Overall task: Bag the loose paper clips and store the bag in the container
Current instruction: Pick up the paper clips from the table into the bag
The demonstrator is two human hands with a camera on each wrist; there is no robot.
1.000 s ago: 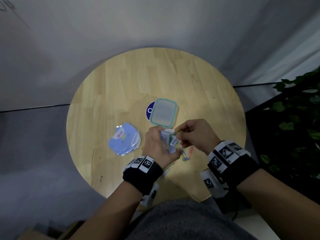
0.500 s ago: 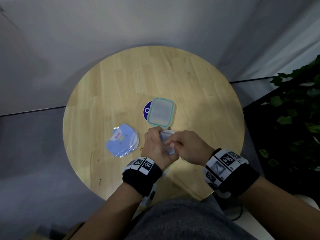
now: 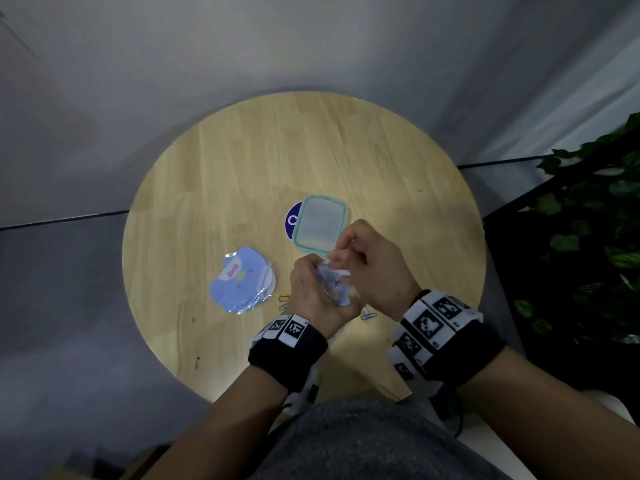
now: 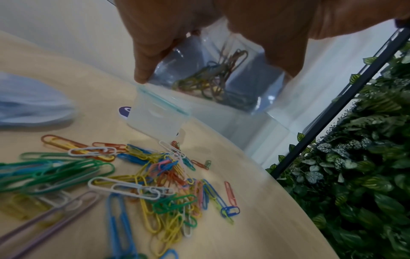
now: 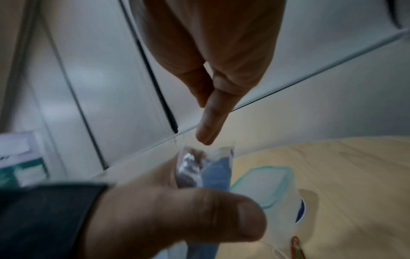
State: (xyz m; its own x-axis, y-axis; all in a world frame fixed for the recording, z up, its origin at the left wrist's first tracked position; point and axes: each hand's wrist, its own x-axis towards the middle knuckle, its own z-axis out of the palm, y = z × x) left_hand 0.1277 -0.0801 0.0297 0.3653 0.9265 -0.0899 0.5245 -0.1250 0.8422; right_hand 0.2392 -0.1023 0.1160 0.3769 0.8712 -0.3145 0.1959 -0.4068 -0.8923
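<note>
- Since a second ago: right hand [image 3: 372,261] has dropped its clip into the bag and pulled up off the mouth, now raised over the near edge of the container; left hand [image 3: 313,294] hasn't shifted.
- Table [image 3: 242,161]: round, light wood; everything sits in its near half.
- Container [image 3: 322,223]: translucent box, teal-rimmed lid on, lying partly over a blue round sticker [image 3: 292,220]. It's just beyond both hands, right hand nearer. Lid has to come off before the bag goes in.
- Blue packet [image 3: 242,280] in clear wrap lies left of the left hand, apart from it.
- Bag [image 4: 213,75]: small clear zip bag, held off the table, crumpled, a modest bunch of clips sunk to the bottom. Left hand grips it, fingers curled round the side, mouth facing up toward the right hand.
- Right hand: fingers bent, tips close together just above the bag's mouth; can't tell whether they pinch the rim or nothing.
- Loose paper clips [image 4: 155,184]: big mixed-colour heap on the table directly under the hands, mostly hidden from the head view. Key relation: pile lies below and toward the body from the right hand, so the next pick is likely down and back, not forward.
- Judgement: bagging well short of done; far more clips on the table than in the bag.
</note>
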